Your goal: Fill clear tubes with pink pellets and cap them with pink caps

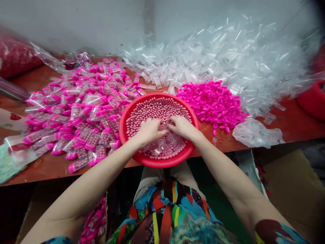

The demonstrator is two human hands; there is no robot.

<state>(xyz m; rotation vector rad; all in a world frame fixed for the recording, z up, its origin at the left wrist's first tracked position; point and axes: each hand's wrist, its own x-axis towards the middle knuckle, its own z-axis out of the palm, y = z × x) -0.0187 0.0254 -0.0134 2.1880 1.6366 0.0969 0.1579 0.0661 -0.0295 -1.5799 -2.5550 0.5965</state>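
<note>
A red plastic basin (165, 164) full of small pink beads (152, 108) stands at the table's front edge. Both my hands are over the beads, fingertips almost meeting. My left hand (151, 130) has its fingers curled down and its thumb pointing to the right. Opposite it, my right hand (180, 126) is bent inward with the fingers drawn together. Whatever lies between the fingers is too small and hidden to make out. Clear plastic containers (160, 146) lie on the beads just below my hands.
Left of the basin is a heap of bead-filled containers with pink caps (86, 115). Loose pink caps (213, 103) are piled to the right, with many clear empty containers (203, 61) behind. A crumpled plastic bag (257, 133) lies at the front right; another red basin (313, 100) stands farther right.
</note>
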